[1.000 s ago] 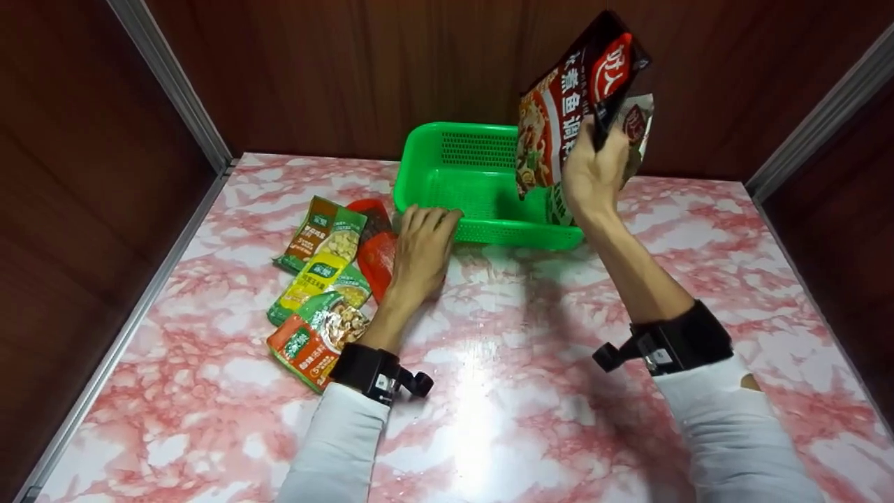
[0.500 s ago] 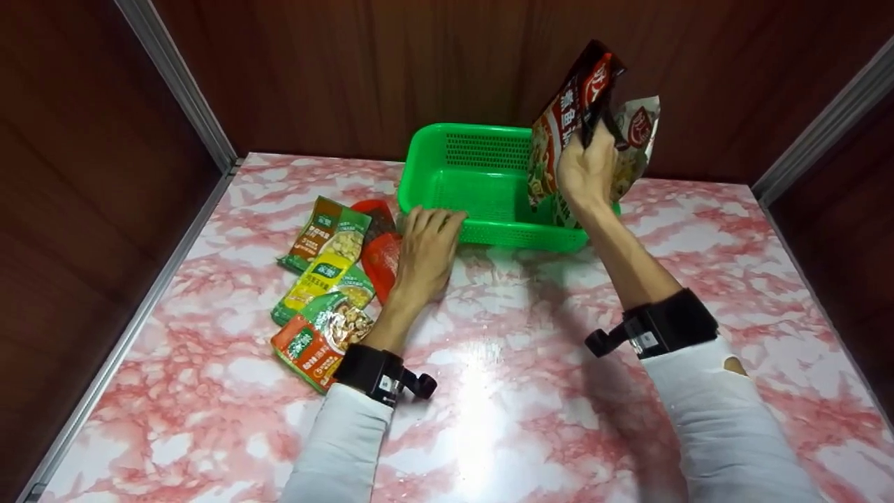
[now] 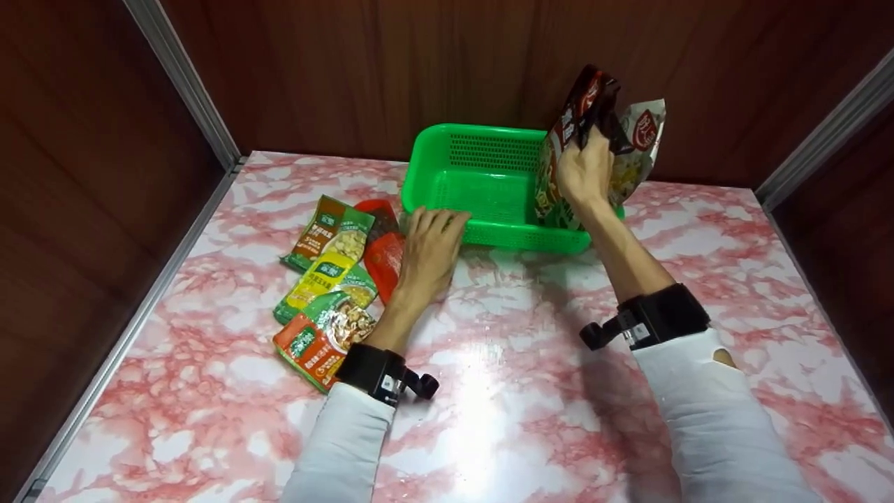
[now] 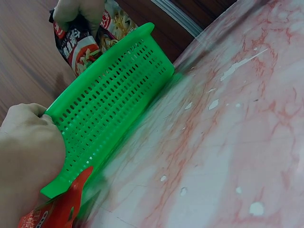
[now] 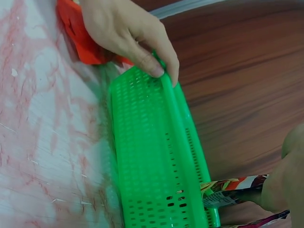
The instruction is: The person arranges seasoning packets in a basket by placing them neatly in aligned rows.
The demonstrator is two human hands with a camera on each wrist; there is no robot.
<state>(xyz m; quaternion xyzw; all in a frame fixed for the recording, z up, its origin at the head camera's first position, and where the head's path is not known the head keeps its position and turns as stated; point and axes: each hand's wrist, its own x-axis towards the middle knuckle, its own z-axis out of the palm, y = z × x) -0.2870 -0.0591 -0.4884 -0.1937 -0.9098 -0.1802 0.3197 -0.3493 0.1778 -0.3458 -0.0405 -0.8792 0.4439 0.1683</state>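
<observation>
My left hand point(image 3: 429, 251) grips the near rim of a green plastic basket point(image 3: 520, 236) close to its left corner; in the right wrist view its thumb point(image 5: 151, 65) lies outside the rim with the fingers over it. With my right hand point(image 3: 587, 171) I hold a dark brown and red seasoning packet point(image 3: 552, 157) upright at the basket's right end, its lower part inside. Just right of it a pale packet point(image 3: 641, 143) with a red logo stands leaning in the basket. Part of a green-printed packet point(image 3: 561, 215) shows below my right hand.
Left of the basket lie overlapping packets: a brown-green one point(image 3: 325, 234), a yellow one point(image 3: 318, 283), an orange-red one point(image 3: 318, 342) and a red one point(image 3: 385, 258) partly under my left hand. Brown panels point(image 3: 335, 77) enclose the marbled table point(image 3: 489, 419).
My right hand has lowered the dark seasoning packet into the basket's right end, beside the pale packet. My left hand keeps its grip on the rim.
</observation>
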